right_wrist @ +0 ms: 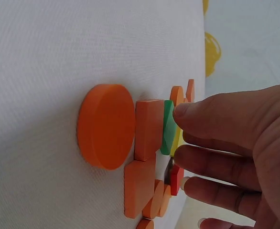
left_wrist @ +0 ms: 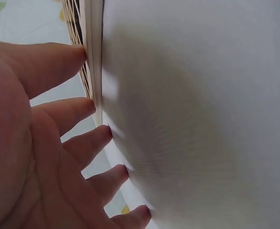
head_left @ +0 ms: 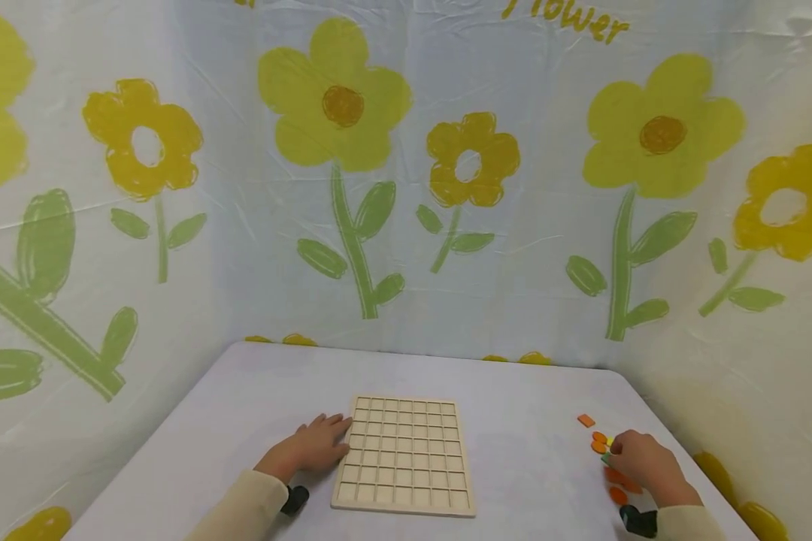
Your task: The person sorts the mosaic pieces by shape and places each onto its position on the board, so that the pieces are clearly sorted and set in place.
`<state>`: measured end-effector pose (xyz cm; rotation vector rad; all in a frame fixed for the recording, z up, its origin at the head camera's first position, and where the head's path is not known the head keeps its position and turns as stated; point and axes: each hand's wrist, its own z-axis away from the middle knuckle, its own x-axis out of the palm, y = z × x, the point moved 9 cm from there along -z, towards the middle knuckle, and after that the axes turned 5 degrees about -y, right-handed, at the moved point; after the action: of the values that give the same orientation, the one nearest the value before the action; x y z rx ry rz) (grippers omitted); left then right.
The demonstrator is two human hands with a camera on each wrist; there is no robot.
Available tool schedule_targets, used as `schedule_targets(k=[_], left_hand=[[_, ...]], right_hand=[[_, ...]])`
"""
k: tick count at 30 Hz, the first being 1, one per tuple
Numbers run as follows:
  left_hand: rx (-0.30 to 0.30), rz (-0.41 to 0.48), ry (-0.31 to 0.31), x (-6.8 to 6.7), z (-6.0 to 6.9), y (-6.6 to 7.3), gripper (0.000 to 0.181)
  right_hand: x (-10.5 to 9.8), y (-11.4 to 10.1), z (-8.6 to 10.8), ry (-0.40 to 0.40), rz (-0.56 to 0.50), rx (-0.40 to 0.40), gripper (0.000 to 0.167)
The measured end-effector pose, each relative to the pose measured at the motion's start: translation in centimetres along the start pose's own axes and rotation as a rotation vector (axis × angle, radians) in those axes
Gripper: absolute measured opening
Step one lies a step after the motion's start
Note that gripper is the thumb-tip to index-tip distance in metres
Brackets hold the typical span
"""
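A pale wooden board (head_left: pixel 404 456) with a grid of square recesses lies on the table. The left hand (head_left: pixel 314 445), fingers spread, touches its left edge; in the left wrist view the thumb (left_wrist: pixel 49 67) meets the wooden rim. The right hand (head_left: pixel 649 466) is over a group of small coloured pieces at the right. In the right wrist view, its thumb and fingers stand apart, close to a green piece (right_wrist: pixel 167 128) and a partly hidden yellow piece (right_wrist: pixel 177 141). Nearby lie an orange disc (right_wrist: pixel 106 126), orange square pieces (right_wrist: pixel 140 186) and a red piece (right_wrist: pixel 176 179).
A white-covered table (head_left: pixel 514 421) carries everything. One orange square (head_left: pixel 586 421) lies farther back than the other pieces. Flower-printed cloth (head_left: pixel 541 248) hangs behind and along both sides. Black devices are worn on the left wrist (head_left: pixel 295 500) and right wrist (head_left: pixel 638 521).
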<state>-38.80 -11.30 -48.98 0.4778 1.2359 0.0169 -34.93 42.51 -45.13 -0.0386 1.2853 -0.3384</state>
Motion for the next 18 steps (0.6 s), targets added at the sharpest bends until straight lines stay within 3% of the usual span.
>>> schedule_targets(k=[9,18], left_hand=[[0.018,0.041,-0.015,-0.2,0.6,0.3,0.055],[0.03,0.043,-0.02,0.0,0.1,0.2,0.056]], right_hand=[[0.9,0.5,-0.6,-0.025,-0.013,0.021,0.029],[1.0,1.2,-0.9,-0.031,-0.033,0.048,0.033]])
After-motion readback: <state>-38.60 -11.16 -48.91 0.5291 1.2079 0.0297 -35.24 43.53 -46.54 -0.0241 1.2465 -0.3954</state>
